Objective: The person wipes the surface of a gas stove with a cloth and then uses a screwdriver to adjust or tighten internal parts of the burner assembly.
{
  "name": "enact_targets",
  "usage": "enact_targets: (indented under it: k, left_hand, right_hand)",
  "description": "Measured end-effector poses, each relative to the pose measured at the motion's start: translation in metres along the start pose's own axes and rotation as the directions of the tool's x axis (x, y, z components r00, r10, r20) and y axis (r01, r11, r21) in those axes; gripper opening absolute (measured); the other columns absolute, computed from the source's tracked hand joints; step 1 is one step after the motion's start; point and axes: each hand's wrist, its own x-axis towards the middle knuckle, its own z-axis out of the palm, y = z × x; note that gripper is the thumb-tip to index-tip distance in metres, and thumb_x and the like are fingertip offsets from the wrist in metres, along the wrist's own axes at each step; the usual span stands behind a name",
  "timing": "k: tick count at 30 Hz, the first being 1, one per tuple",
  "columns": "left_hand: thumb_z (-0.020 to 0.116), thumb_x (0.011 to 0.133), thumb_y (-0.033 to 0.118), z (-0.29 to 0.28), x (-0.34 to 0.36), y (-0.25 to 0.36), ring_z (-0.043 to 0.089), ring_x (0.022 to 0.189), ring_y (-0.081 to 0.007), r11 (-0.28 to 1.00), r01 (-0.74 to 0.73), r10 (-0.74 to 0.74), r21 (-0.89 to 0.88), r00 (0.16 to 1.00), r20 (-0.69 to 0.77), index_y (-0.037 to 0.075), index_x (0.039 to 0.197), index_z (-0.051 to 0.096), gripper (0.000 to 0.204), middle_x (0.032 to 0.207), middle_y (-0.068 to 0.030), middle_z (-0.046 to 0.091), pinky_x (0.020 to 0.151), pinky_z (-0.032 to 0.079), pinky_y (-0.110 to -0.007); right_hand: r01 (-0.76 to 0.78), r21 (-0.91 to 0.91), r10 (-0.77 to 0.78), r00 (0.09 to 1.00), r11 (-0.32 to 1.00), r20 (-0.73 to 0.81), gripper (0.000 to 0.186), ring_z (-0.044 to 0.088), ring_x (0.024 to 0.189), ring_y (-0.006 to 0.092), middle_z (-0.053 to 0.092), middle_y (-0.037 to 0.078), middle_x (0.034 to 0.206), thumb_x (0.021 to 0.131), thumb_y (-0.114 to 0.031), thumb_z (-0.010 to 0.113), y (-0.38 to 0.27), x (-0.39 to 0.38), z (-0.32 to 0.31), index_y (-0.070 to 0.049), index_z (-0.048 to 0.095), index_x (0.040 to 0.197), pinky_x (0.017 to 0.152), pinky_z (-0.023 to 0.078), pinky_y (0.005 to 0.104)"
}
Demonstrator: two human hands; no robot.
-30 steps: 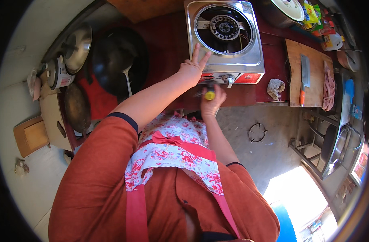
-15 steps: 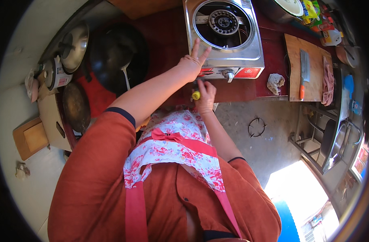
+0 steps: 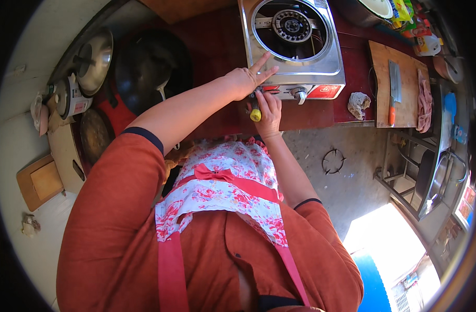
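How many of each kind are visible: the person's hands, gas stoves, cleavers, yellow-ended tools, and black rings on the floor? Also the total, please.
Hands: 2 (left hand, right hand)
Gas stove: 1
Cleaver: 1
Yellow-ended tool: 1
Black ring: 1
Total: 6

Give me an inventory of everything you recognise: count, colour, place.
Stove: one, silver and red, upper centre
Tabletop: one, dark red, under stove
Wok: one, black, left of stove
Utensil: one, metallic, in wok
Lid: one, silver, left of wok
Container: one, white and silver, far left
Round pan: one, brownish, left
Crumpled wad: one, whitish, right of stove
Cutting board: one, brown, right
Cleaver: one, grey and orange, on board
Cloth: one, pink, on board
Pot: one, dark, upper right
Packages: several, mixed, upper right
Ring stand: one, dark, on floor
Rack: one, grey, right
Tool: one, yellow end, in right hand
Apron: one, pink floral, worn
Left hand: one, bare, at stove's front left
Right hand: one, bare, around tool
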Motion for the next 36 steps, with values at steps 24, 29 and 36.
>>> enact_targets:
  k: [24, 29, 36]
  left_hand:
    - [0.057, 0.079, -0.002, -0.007, 0.002, 0.004, 0.069, 0.084, -0.0363, 1.0, 0.007, -0.008, 0.029, 0.999, 0.041, 0.031, 0.157, 0.001, 0.101, 0.159, -0.0247, -0.014, 0.074, 0.058, -0.039]
    - [0.059, 0.077, -0.004, -0.015, -0.001, -0.002, 0.069, 0.083, -0.0393, 0.998, -0.013, 0.016, -0.067, 0.999, 0.051, 0.033, 0.156, -0.001, 0.106, 0.159, -0.0239, -0.014, 0.073, 0.059, -0.041]
    - [0.057, 0.078, -0.005, 0.012, -0.001, -0.003, 0.068, 0.075, -0.0365, 0.998, -0.051, 0.048, -0.045, 0.997, -0.06, 0.032, 0.157, -0.001, 0.104, 0.158, -0.0266, -0.012, 0.068, 0.058, -0.039]
  right_hand:
    - [-0.039, -0.021, 0.041, 0.993, 0.999, 0.112, 0.037, 0.056, 0.097, 0.0313, 0.057, 0.011, 0.103, 0.067, -0.007, 0.067, 0.019, -0.03, 0.014, -0.008, 0.065, 0.104, 0.087, 0.048, 0.0413]
    - [0.097, 0.042, -0.099, 0.994, 0.994, 0.045, 0.037, 0.055, 0.09, 0.0308, 0.055, 0.011, 0.098, 0.066, -0.009, 0.069, 0.005, 0.02, 0.005, -0.01, 0.066, 0.103, 0.079, 0.048, 0.041]
    - [0.039, 0.022, -0.038, 0.999, 0.999, -0.031, 0.03, 0.055, 0.087, 0.0303, 0.055, 0.009, 0.093, 0.068, -0.007, 0.071, -0.013, 0.004, -0.005, -0.009, 0.066, 0.097, 0.077, 0.048, 0.0401]
